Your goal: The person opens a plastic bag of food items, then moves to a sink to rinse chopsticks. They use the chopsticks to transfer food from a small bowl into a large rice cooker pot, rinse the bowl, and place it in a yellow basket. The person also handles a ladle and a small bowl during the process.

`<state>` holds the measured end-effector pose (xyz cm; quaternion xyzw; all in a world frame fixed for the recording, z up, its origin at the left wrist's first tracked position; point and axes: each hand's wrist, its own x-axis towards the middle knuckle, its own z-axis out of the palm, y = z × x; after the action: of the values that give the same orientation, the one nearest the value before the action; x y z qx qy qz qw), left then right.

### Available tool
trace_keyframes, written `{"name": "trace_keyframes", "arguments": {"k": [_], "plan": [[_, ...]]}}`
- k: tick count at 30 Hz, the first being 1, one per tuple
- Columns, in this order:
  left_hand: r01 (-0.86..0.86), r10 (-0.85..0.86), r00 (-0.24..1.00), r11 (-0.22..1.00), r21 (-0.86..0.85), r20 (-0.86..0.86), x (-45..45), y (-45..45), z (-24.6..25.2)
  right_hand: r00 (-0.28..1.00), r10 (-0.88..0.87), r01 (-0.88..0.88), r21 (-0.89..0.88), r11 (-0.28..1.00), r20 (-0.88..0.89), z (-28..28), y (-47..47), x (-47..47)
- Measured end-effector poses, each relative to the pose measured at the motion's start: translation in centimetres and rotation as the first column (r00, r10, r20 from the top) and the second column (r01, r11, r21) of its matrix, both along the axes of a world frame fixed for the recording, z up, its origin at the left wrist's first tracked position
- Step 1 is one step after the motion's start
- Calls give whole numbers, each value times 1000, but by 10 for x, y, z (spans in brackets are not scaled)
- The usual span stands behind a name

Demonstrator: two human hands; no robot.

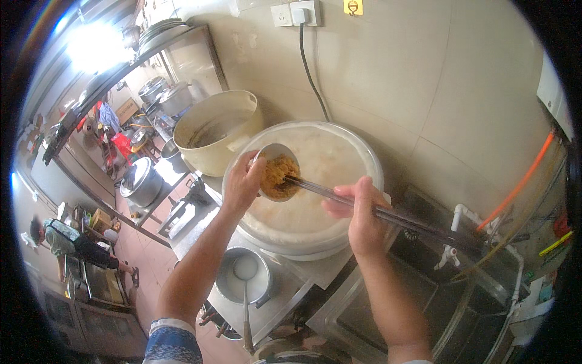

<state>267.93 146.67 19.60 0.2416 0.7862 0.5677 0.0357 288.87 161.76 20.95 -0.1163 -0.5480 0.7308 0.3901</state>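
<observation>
My left hand [243,184] grips the rim of a small metal bowl [278,197], tilted so that its inside faces me. Crumbly orange-brown food [275,170] lies in the bowl. Long dark chopsticks [332,194] are in my right hand [366,214], their tips in the food. Both hands are above a large round pot [378,168]. Pale, cloudy liquid [336,159] fills it to near the rim, with darker patches on the surface. The far ends of the chopsticks blur into the dark background at right.
A cream-coloured pot [200,157] stands behind at left. Nearer me, a small metal pot [267,282] holds whitish liquid and a ladle [246,295]. At right are a sink [359,318] and a white tap [448,257]. A person [68,239] bends over a counter far left.
</observation>
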Motion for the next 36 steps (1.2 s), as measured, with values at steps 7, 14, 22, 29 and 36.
{"name": "trace_keyframes", "arguments": {"k": [7,14,22,29,36], "plan": [[74,-78,995,995,69,65,1,3,-8,993,99,-99,-6,995,-61,-7,-26,-8],[88,-88,996,996,3,7,-17,-8,-2,960,209,-258,300,919,186,-12,7,10],[93,-93,996,995,40,6,-14,-4,0,995,95,-95,134,986,7,-11,-4,3],[74,-75,997,997,-20,-25,-13,1,-8,982,187,-188,116,975,21,-11,-19,-7],[16,-49,983,983,-183,-177,-30,-3,-7,976,172,-218,562,798,134,-27,18,9]]}}
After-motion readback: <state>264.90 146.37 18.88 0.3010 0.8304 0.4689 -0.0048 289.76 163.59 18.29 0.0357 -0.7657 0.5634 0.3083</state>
